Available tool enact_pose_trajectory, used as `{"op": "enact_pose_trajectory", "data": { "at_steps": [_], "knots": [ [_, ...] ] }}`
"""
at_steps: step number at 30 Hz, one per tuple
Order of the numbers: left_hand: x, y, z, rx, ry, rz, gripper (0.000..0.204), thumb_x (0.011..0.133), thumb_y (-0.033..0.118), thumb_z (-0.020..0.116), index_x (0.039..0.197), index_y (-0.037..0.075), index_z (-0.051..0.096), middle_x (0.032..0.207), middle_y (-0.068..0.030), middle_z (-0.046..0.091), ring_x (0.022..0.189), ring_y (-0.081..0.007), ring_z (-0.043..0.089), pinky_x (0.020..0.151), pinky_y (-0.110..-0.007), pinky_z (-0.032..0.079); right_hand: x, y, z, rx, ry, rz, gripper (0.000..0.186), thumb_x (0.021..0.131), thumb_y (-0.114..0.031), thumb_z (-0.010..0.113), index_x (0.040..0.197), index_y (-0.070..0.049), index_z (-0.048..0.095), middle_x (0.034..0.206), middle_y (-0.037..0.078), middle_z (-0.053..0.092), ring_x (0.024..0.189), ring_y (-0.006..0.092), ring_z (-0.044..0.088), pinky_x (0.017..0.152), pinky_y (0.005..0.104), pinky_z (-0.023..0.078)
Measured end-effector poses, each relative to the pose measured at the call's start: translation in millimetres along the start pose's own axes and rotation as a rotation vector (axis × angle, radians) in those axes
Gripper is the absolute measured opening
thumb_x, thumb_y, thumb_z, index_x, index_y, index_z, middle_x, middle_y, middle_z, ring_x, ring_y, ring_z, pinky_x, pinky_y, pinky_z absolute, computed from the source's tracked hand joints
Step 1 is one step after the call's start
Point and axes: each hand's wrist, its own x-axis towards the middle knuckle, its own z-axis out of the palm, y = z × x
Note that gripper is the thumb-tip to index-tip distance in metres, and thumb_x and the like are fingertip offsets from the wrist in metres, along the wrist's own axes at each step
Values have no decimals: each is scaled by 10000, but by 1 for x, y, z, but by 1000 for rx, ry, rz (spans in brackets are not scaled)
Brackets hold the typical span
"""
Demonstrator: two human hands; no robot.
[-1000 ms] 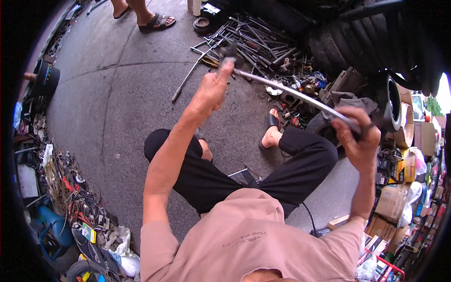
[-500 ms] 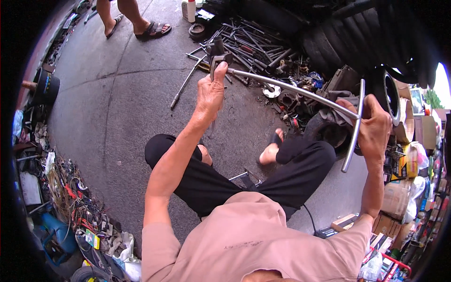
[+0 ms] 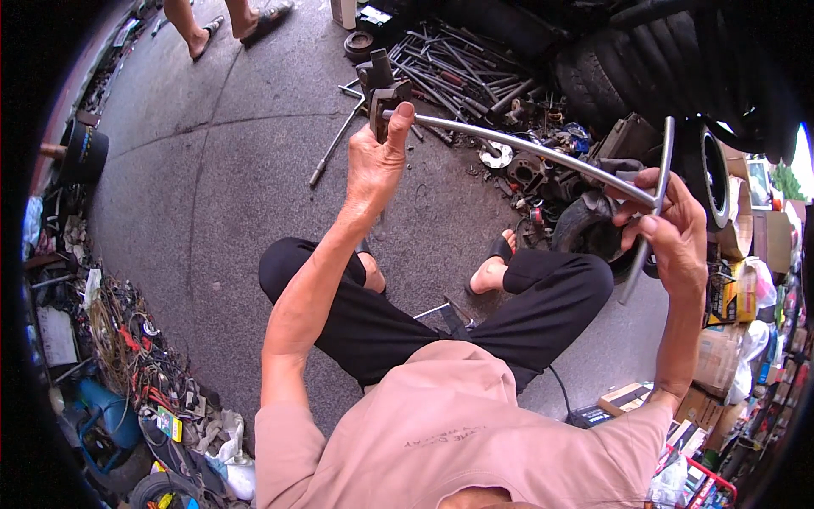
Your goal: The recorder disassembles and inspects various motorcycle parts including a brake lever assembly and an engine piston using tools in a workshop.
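A long silvery T-handle wrench (image 3: 534, 151) stretches across in front of me, its shaft slanting down from left to right. My left hand (image 3: 376, 165) is closed around a dark metal clamp-like part (image 3: 390, 95) at the shaft's far left end, thumb pointing up beside the shaft. At the other end, my right hand (image 3: 678, 242) grips the T-handle where the crossbar meets the shaft, with fingers and thumb bent around it. The crossbar (image 3: 666, 157) sticks out above and below that hand. What the shaft's tip does inside the dark part is partly hidden.
Beyond my hands lies a heap of metal rods and wrenches (image 3: 462, 72), with a loose T-shaped wrench (image 3: 335, 144) nearby. Tires (image 3: 585, 225) and metal parts crowd the right, boxes (image 3: 721, 360) further right. Tangled wires (image 3: 136, 339) lie left. Another person's feet (image 3: 254, 24) stand at top left.
The right hand has shifted its fingers on the T-handle, and the crossbar has turned slightly, its upper end moving up and right. The other person's feet have moved further away.
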Motion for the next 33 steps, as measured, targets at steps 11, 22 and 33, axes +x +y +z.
{"op": "enact_pose_trajectory", "data": {
  "at_steps": [11, 22, 33],
  "knots": [
    [4, 8, -13, -59, -268, -380, 603, 739, 654, 584, 616, 66, 531, 498, 47, 383, 504, -73, 362, 454, -263, 283, -24, 6, 1, -283, -216, -182, 260, 821, -6, 561, 1047, 0, 432, 1103, 254, 564, 794, 170, 635, 684, 267, 538],
    [-3, 14, 2, 154, -233, -30, 651, 779, 664, 512, 598, 39, 494, 558, 42, 395, 553, -87, 375, 484, -278, 323, -42, 11, 41, 91, -307, 208, 136, 690, 71, 361, 783, -1, 429, 593, 60, 483, 484, 72, 419, 425, 206, 325],
    [-9, -38, 21, 922, -802, -262, 801, 745, 694, 489, 763, -96, 624, 672, -213, 593, 686, -333, 605, 644, -424, 454, -52, 47, 55, -1867, -703, -604, 102, 702, -149, 569, 655, -58, 561, 618, 65, 474, 562, 165, 490, 478, 293, 354]
  ]
}}
